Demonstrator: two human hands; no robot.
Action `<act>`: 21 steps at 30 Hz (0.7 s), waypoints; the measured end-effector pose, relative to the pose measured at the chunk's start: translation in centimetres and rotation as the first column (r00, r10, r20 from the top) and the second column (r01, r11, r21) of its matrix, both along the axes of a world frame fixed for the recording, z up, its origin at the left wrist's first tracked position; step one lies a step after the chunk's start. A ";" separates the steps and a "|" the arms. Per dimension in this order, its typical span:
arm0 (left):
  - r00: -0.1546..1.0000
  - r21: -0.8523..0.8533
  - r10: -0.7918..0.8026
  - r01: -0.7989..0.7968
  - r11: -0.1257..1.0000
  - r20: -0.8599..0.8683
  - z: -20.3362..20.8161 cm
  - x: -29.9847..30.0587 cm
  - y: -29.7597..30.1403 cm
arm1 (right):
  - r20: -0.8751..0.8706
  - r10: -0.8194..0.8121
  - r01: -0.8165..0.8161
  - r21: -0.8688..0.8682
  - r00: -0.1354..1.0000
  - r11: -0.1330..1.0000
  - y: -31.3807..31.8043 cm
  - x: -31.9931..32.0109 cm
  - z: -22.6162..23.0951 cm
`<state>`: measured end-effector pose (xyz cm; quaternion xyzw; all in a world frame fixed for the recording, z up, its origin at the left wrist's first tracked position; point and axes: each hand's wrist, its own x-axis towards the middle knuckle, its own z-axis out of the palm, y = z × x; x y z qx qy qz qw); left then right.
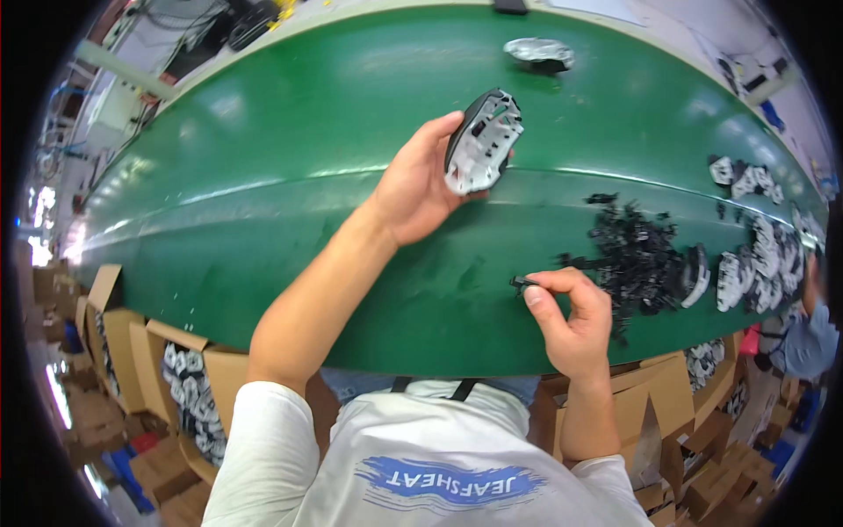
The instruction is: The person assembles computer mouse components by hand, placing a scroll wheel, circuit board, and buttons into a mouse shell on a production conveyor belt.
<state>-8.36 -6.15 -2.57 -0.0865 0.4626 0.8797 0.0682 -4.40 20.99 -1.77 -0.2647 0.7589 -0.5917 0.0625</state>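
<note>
My left hand (421, 180) is closed around a computer mouse shell (483, 145), black outside, its pale grey hollow inside facing up. It is held above the green table, left of centre. Lower and to the right, my right hand (572, 321) pinches a small black plastic part (523, 283) between thumb and forefinger. The two hands are apart. Just beyond the right hand lies a loose heap of small black plastic parts (637, 250). One more mouse shell (696, 276) rests against the heap's right side.
The green table (290, 202) curves across the view. A pile of mouse shells (764, 263) lies at its right end, with a silvery shell (540, 54) at the far side. Cardboard boxes of shells (189, 386) stand along the near edge. Another person's sleeve (808, 342) shows at far right.
</note>
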 end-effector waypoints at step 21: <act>0.992 0.242 0.125 -0.118 0.963 -0.010 -0.2 15.7 6.3 | -0.197 -0.078 0.067 -0.060 0.977 0.996 -6.2 2.7 -0.8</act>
